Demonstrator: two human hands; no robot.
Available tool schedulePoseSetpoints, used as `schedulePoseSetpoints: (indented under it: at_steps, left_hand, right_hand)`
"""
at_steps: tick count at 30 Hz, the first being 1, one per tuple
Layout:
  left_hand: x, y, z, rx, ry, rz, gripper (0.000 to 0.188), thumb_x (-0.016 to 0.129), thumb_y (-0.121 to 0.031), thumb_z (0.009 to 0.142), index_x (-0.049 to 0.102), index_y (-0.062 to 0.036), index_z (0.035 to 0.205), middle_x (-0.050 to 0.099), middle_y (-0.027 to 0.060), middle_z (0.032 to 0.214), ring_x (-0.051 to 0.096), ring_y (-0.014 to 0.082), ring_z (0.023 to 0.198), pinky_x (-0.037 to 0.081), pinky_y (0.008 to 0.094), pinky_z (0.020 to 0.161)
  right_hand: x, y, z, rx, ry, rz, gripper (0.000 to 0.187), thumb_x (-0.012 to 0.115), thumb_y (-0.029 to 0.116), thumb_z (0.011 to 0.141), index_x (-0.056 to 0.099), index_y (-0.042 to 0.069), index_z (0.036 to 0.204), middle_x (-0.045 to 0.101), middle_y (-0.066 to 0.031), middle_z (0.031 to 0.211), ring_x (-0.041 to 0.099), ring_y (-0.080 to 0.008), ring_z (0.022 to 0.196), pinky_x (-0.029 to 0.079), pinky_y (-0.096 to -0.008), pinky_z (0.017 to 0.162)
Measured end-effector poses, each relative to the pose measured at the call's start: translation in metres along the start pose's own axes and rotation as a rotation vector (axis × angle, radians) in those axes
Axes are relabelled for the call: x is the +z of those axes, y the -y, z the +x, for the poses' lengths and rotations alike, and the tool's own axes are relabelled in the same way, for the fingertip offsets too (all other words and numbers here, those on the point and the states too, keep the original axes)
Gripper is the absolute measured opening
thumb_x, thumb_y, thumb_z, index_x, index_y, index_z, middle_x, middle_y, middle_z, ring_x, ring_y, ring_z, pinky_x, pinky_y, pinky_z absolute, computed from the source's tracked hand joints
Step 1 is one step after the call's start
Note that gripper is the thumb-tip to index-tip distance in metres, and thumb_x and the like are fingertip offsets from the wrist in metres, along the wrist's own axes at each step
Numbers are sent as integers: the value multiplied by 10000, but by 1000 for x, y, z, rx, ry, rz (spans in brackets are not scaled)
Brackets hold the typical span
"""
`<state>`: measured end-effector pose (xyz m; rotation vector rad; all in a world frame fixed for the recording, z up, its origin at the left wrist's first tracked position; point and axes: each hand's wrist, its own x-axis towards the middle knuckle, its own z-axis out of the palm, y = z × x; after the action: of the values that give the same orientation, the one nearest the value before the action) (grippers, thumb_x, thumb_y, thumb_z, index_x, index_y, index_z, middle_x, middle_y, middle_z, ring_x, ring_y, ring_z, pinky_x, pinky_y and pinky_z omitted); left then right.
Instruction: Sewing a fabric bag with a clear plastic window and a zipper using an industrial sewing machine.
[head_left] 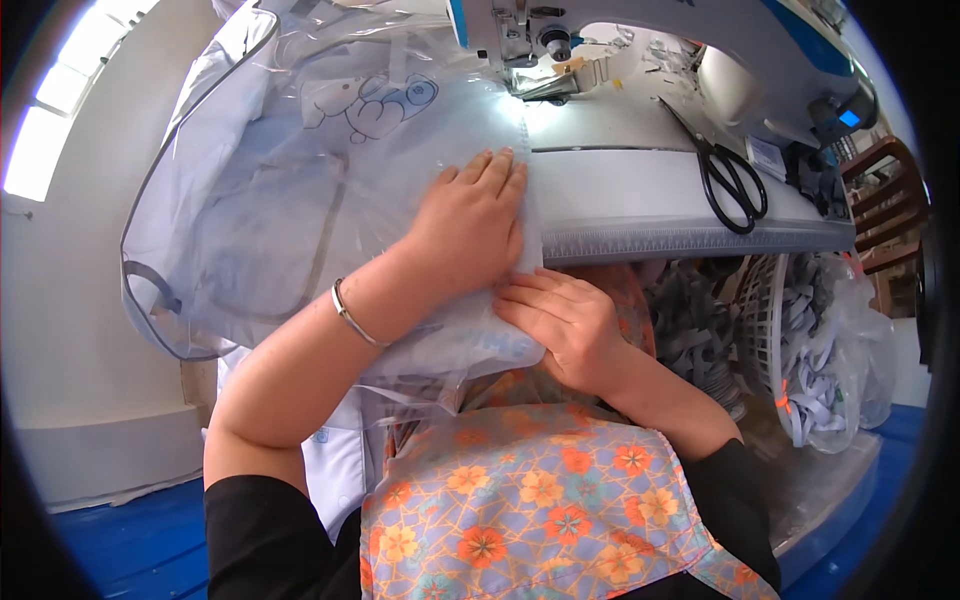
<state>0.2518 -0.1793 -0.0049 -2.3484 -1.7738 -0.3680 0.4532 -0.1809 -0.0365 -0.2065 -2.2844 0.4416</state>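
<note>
A large clear plastic piece (265, 225) with dark edge binding and a cartoon print lies over the left of the sewing table. Its right edge runs up to the lit needle area of a white and blue sewing machine (520, 60). My left hand (472, 215) lies flat on the plastic by that edge, fingers stretched toward the needle. Nearer to me, my right hand (565, 325) grips the plastic's near right edge, its fingers close together on top; its thumb is mostly hidden. Folds of plastic hang over the table's front edge.
Black-handled scissors (735, 185) lie on the table at the right, behind a ruler strip (690, 240) along the front edge. A metal binding guide (570, 82) sits beside the needle. Below right stands a white basket (762, 340) with grey strips.
</note>
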Motion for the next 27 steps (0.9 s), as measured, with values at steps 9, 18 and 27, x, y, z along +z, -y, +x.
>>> schedulePoseSetpoints:
  at_steps: [9, 18, 27]
  left_hand:
    - [-18, -2, 28, -74, 80, -171, 440, 546, -88, 847, 589, 81, 1251, 603, 239, 1250, 587, 377, 1166, 499, 429, 981]
    - [8, 25, 60, -82, 137, -226, 435, 534, -65, 857, 562, 121, 1249, 567, 249, 1292, 572, 380, 1191, 500, 426, 994]
    - [27, 80, 97, -76, 260, -221, 441, 546, -75, 874, 545, 118, 1271, 565, 246, 1283, 571, 378, 1176, 498, 436, 985]
  right_hand:
    - [-12, -17, 8, 121, 11, 84, 299, 664, 38, 740, 719, 0, 1031, 717, -177, 1084, 684, -350, 1058, 545, -454, 947]
    - [1, -70, 31, 89, 10, -53, 256, 669, 15, 765, 715, -28, 1013, 716, -198, 1071, 688, -369, 1060, 552, -465, 933]
    - [27, -124, 73, 126, 32, -72, 288, 669, 19, 725, 708, -34, 1006, 708, -190, 1069, 684, -374, 1053, 569, -442, 886]
